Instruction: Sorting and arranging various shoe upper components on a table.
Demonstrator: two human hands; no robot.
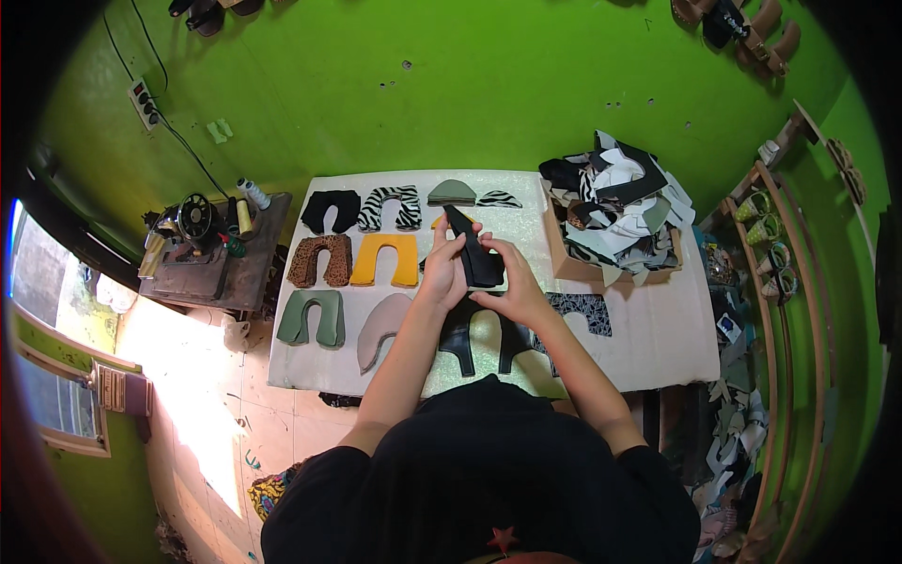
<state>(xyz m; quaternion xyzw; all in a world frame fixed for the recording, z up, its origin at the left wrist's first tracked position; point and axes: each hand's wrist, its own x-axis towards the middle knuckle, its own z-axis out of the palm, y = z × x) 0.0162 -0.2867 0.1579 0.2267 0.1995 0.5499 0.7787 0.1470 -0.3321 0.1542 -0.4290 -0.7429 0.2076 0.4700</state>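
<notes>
Above the middle of the white-topped table (648, 329), I hold a black leather-like piece (477, 252), long and narrow at its far end. My left hand (445, 268) grips its left side, and my right hand (515, 282) closes round its right lower end. Beneath my hands lies a black U-shaped piece (458, 340), partly covered by them. To the left are U-shaped stacks: black (331, 211), zebra-striped (390, 208), leopard-print (319, 260), yellow (385, 258), green (312, 318) and pale pink (380, 329). A dark patterned piece (584, 310) lies right of my right hand.
Grey-green half-round pieces (452, 193) and a zebra-striped one (499, 198) lie at the table's far side. A cardboard box (575, 267) heaped with scraps stands at the back right. On the left is a sewing machine (188, 224); a wooden rack (766, 273) leans at the right wall.
</notes>
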